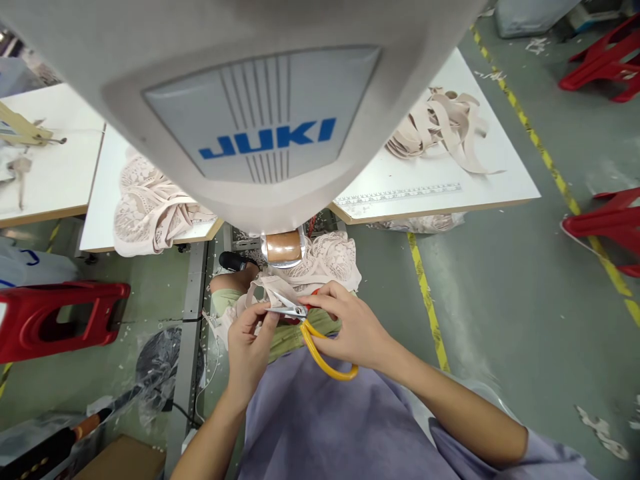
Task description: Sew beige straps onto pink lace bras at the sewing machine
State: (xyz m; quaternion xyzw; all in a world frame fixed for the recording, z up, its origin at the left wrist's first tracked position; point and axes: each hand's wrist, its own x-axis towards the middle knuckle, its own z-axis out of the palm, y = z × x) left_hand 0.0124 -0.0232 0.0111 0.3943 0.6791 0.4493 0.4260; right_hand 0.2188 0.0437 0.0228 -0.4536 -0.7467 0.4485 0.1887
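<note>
the sewing machine head [265, 133] fills the top of your view, runs off the upper edge and hides the tabletop behind it. your right hand [350, 327] covers part of the yellow loop of the snips [295, 312]. their tips and the end of the beige strap [270, 290] are lost among the fingers of your left hand [253, 340]. the marks on the ruler [400, 195] are too small to read. the red stool [55, 320] is cut by the left edge.

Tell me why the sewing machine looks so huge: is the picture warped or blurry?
Head view: the wide lens swells the sewing machine and bows the table edge; light is soft and even, without harsh glare; the right hand, scissors and left hand on the fabric look sharp; the far-left edge smears.
</note>
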